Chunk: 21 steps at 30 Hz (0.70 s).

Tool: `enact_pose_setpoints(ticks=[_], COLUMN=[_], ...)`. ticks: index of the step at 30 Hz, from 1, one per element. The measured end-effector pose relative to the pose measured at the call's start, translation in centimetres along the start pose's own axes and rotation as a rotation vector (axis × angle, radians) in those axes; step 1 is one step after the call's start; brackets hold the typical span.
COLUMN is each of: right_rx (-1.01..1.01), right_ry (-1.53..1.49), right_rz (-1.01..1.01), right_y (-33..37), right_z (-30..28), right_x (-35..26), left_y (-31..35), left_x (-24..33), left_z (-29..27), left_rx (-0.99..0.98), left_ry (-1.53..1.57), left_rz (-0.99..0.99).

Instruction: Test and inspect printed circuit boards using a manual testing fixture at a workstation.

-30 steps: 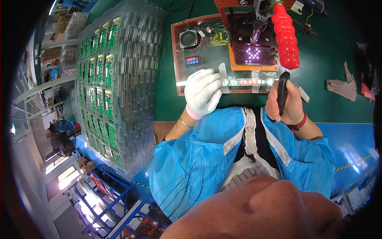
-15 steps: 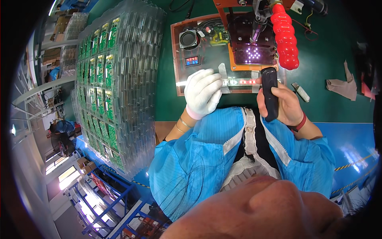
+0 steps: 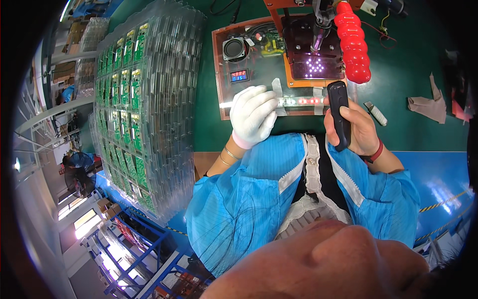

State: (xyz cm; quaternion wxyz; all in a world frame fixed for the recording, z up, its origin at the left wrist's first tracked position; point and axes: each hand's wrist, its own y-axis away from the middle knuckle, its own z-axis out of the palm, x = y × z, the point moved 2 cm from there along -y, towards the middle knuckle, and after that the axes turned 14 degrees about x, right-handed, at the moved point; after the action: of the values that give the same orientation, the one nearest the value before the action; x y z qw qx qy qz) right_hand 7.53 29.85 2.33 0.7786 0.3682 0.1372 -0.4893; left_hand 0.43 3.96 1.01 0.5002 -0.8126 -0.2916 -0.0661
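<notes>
My right hand (image 3: 362, 130), bare with a red wristband, grips an elongated black handheld device (image 3: 339, 115). The thumb lies along its right side and the fingers wrap behind it. Just beyond its top runs a strip of lit white and red LEDs (image 3: 301, 101), taped to the front of a clear-topped test box (image 3: 259, 104). My left hand (image 3: 255, 115), in a white knitted glove, rests at the left end of that strip. Its fingers are together and curled; whatever they may hold is hidden. A small digital meter (image 3: 239, 75) glows red and blue on the box.
Stacked clear trays (image 3: 169, 99) of green circuit boards rise at the left. A toggle clamp with a red ribbed handle (image 3: 353, 45) stands over a dark plate with a lit LED cluster (image 3: 314, 65). Right lie a white stick-like piece (image 3: 377, 114) and a beige cloth (image 3: 429, 103).
The meter's readings differ. The black device has shifted slightly right and tilts a little differently in my right hand. The left hand stays nearly in place.
</notes>
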Motion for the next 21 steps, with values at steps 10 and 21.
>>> enact_pose_setpoints(ticks=[10, 21], right_rx=[-0.041, -0.075], right_ry=[0.013, -0.035], right_rz=[-0.009, 0.006], right_y=[0.03, -0.16], right_z=[-0.15, -0.23], right_x=[-0.09, 0.34], left_y=[0.11, -0.49], left_x=[-0.08, 0.05], left_z=[-0.08, 0.22], left_rx=[-0.032, 0.011], left_ry=[0.005, 0.033], left_rz=[-0.026, 0.031])
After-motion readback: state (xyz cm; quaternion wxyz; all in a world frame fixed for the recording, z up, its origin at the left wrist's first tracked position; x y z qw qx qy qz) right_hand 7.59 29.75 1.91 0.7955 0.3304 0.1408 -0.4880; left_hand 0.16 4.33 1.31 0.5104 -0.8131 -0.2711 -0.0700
